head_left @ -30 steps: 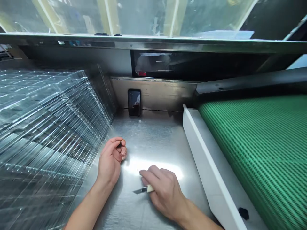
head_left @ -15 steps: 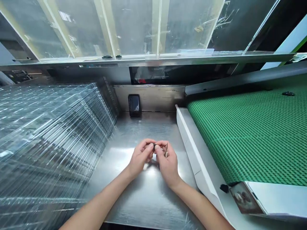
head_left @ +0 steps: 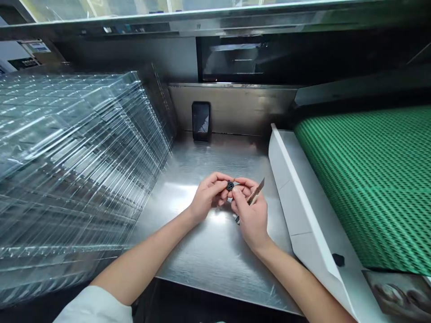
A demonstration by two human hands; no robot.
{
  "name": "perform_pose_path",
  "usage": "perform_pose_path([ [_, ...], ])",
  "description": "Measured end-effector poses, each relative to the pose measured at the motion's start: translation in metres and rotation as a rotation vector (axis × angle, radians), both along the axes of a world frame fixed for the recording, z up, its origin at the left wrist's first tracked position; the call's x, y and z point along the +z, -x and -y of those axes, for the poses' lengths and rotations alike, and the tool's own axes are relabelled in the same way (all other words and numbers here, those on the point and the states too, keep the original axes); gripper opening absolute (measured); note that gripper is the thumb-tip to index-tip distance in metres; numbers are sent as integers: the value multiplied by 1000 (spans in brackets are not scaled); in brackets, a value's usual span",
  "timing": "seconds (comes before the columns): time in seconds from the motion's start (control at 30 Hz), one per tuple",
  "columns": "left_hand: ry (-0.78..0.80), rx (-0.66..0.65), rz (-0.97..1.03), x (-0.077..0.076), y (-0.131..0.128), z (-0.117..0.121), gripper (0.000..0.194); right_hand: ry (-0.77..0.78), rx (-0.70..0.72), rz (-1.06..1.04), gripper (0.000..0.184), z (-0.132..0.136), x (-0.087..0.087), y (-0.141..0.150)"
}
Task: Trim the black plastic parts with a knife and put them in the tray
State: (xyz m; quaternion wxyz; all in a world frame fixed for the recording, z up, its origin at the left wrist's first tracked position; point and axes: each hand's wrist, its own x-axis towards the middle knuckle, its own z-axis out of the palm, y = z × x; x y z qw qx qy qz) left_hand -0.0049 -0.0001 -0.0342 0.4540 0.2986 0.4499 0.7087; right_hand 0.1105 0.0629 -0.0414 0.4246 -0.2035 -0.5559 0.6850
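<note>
A small round black part with a spoked face is held up between both hands above the steel worktop. My left hand pinches its left side between thumb and fingers. My right hand is closed around a slim metal knife, its pointed blade sticking up past the fingers to the right. The thumb and forefinger of that hand meet at the right edge of the round part. Most of the knife's handle is hidden in the palm.
Stacked clear plastic trays fill the left side. A black phone-like device leans on the back wall. To the right runs a white guard, then a green mesh conveyor belt. A black piece lies beside the belt.
The view has tilted downward. The black part now shows its round spoked face. The knife blade stands out more clearly, tilted to the right of the right hand.
</note>
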Motion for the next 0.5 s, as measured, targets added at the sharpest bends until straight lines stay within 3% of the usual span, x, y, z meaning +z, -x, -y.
perform_pose_path([
  [0.23,-19,-70,208,3,2,2,29,15,1,28,34,0,0,0],
  [0.5,48,-147,245,8,2,5,22,-65,-64,20,26,0,5,-2],
])
